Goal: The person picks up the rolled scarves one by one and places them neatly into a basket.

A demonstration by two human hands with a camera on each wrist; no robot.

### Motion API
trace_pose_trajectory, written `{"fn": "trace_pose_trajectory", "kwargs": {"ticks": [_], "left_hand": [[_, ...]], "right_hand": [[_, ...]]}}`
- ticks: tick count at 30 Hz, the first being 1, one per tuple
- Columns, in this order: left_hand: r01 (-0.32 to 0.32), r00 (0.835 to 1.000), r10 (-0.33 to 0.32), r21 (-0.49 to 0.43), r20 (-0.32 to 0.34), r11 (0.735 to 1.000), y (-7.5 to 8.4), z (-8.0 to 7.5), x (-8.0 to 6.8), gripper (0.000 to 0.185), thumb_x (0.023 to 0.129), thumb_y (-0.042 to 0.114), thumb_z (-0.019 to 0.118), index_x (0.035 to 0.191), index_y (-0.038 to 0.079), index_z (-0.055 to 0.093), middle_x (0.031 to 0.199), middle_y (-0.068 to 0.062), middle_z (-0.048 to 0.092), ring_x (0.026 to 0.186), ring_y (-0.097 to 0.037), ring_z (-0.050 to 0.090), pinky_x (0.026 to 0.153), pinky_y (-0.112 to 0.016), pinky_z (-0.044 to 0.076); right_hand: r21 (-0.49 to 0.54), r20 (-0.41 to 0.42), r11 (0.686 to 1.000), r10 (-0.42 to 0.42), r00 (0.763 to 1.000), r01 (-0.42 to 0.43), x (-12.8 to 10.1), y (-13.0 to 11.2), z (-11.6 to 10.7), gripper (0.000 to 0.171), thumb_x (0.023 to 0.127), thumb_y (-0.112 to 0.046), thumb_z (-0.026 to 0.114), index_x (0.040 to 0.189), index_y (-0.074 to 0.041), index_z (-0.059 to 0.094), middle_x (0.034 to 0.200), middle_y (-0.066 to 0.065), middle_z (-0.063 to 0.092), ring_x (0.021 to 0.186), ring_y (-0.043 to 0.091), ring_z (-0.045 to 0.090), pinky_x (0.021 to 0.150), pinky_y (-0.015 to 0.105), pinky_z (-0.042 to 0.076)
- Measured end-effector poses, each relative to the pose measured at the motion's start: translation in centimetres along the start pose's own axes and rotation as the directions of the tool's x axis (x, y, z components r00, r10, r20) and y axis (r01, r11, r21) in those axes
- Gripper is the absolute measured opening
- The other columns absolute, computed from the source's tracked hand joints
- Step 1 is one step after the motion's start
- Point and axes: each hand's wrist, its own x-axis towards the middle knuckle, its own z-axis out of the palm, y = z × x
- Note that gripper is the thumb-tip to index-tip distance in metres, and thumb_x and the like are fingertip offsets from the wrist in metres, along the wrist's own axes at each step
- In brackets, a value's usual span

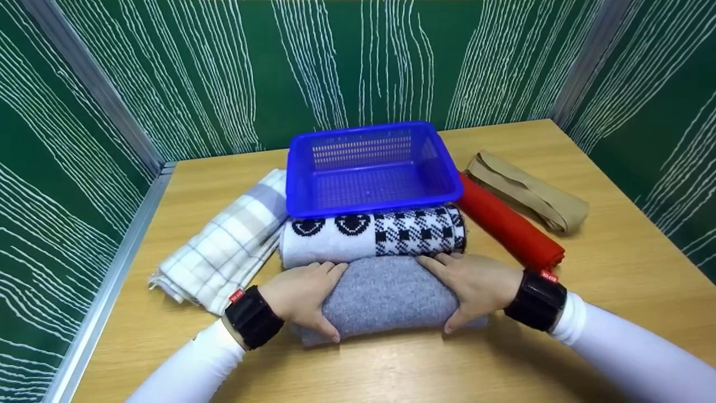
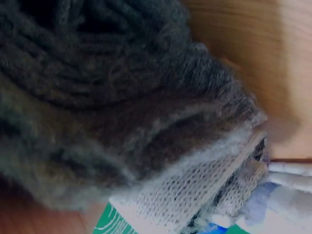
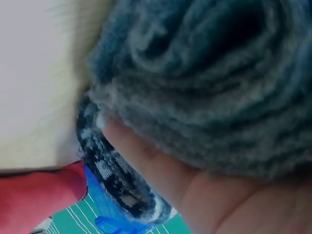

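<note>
Nearest on the desk [image 1: 615, 263], the left hand [image 1: 302, 296] and right hand [image 1: 475, 285] clasp the two ends of a rolled grey knit [image 1: 386, 296]. Just behind lies a black-and-white patterned roll [image 1: 369, 235], seemingly touching it, then a blue basket [image 1: 369, 168], flanked by plaid cloth [image 1: 229, 246] and red roll [image 1: 509, 229].
</note>
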Motion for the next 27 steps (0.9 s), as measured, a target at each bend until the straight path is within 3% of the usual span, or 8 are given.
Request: {"fn": "trace_pose_trajectory", "kwargs": {"ticks": [5, 8, 11, 14, 19, 27], "left_hand": [[-0.007, 1.000, 0.006, 0.024, 0.005, 1.000, 0.06, 0.12, 0.07, 0.139, 0.067, 0.070, 0.095, 0.168, -0.002, 0.031, 0.156, -0.020, 0.056, 0.136, -0.038, 0.061, 0.122, -0.048, 0.048], [-0.003, 1.000, 0.003, 0.037, 0.016, 0.999, 0.14, 0.20, 0.19, 0.139, 0.066, 0.067, 0.096, 0.168, -0.001, 0.030, 0.156, -0.019, 0.055, 0.137, -0.037, 0.060, 0.123, -0.048, 0.048], [-0.005, 1.000, 0.005, 0.037, 0.017, 0.999, 0.17, 0.30, 0.33, 0.135, 0.068, 0.062, 0.098, 0.167, -0.001, 0.031, 0.155, -0.019, 0.056, 0.137, -0.037, 0.061, 0.122, -0.048, 0.048], [-0.016, 1.000, 0.016, 0.026, 0.006, 1.000, 0.11, 0.38, 0.47, 0.128, 0.069, 0.055, 0.099, 0.165, -0.001, 0.034, 0.152, -0.019, 0.058, 0.133, -0.037, 0.062, 0.120, -0.050, 0.050], [-0.041, 0.998, 0.041, 0.006, -0.043, 0.999, -0.13, 0.50, 0.55, 0.114, 0.069, 0.045, 0.100, 0.157, 0.001, 0.044, 0.140, -0.017, 0.064, 0.123, -0.035, 0.067, 0.113, -0.050, 0.056], [-0.075, 0.990, 0.071, -0.024, -0.121, 0.997, -0.24, 0.39, 0.36, 0.088, 0.072, 0.031, 0.097, 0.145, 0.006, 0.053, 0.132, -0.014, 0.070, 0.119, -0.033, 0.072, 0.109, -0.049, 0.059]], "right_hand": [[-0.003, -0.003, 1.000, -0.017, 1.000, 0.017, 0.00, 0.17, 0.32, 0.138, 0.063, -0.059, 0.100, 0.166, 0.001, 0.032, 0.147, 0.029, 0.059, 0.127, 0.052, 0.064, 0.107, 0.067, 0.055], [-0.004, -0.002, 1.000, -0.022, 1.000, 0.022, 0.02, 0.15, 0.36, 0.136, 0.063, -0.052, 0.102, 0.167, 0.001, 0.031, 0.150, 0.032, 0.057, 0.129, 0.054, 0.063, 0.108, 0.069, 0.054], [-0.008, -0.008, 1.000, -0.021, 1.000, 0.020, 0.02, 0.06, 0.35, 0.134, 0.063, -0.045, 0.102, 0.167, 0.001, 0.032, 0.152, 0.036, 0.055, 0.129, 0.058, 0.062, 0.107, 0.071, 0.054], [-0.017, -0.032, 0.999, -0.031, 0.999, 0.030, 0.06, -0.07, 0.35, 0.128, 0.064, -0.040, 0.102, 0.165, 0.001, 0.035, 0.146, 0.033, 0.060, 0.122, 0.054, 0.067, 0.102, 0.069, 0.058], [-0.018, -0.082, 0.999, -0.051, 0.995, 0.050, 0.18, -0.19, 0.29, 0.118, 0.065, -0.032, 0.101, 0.161, 0.000, 0.042, 0.136, 0.024, 0.066, 0.111, 0.042, 0.072, 0.096, 0.062, 0.062], [0.013, -0.115, 0.998, -0.062, 0.991, 0.064, 0.19, -0.09, 0.17, 0.103, 0.067, -0.023, 0.100, 0.155, -0.003, 0.050, 0.128, 0.021, 0.072, 0.107, 0.040, 0.074, 0.094, 0.061, 0.063]]}}
